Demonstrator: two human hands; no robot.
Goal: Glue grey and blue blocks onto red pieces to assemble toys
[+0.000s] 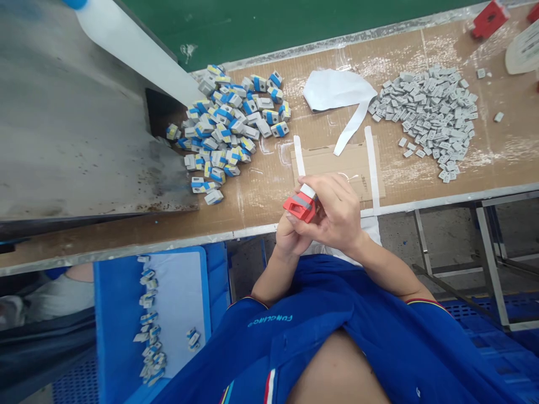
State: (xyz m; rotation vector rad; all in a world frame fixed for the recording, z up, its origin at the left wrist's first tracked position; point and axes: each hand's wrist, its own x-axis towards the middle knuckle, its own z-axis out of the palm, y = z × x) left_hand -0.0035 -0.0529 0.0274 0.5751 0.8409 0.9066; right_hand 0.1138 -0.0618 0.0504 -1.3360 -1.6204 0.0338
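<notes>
A red block [300, 207] with a grey band is held between my two hands, over the front edge of the cardboard-covered table. My left hand [290, 234] is closed on it from below. My right hand [337, 210] wraps round its right side, fingers bent over a small white piece [308, 191] at the block's top. Beyond the hands lies a cardboard piece [332, 163] with white tape strips. To the left is a heap of grey parts with blue and yellow bands [229, 120]; to the right, a pile of small grey pieces [433, 112].
A metal machine [76, 123] stands at the left with a white chute [138, 50]. White paper [337, 90] lies behind the cardboard piece. A blue tray [204, 297] with banded parts sits below left. Another red block [490, 19] is at the back right. A person's arm shows at lower left.
</notes>
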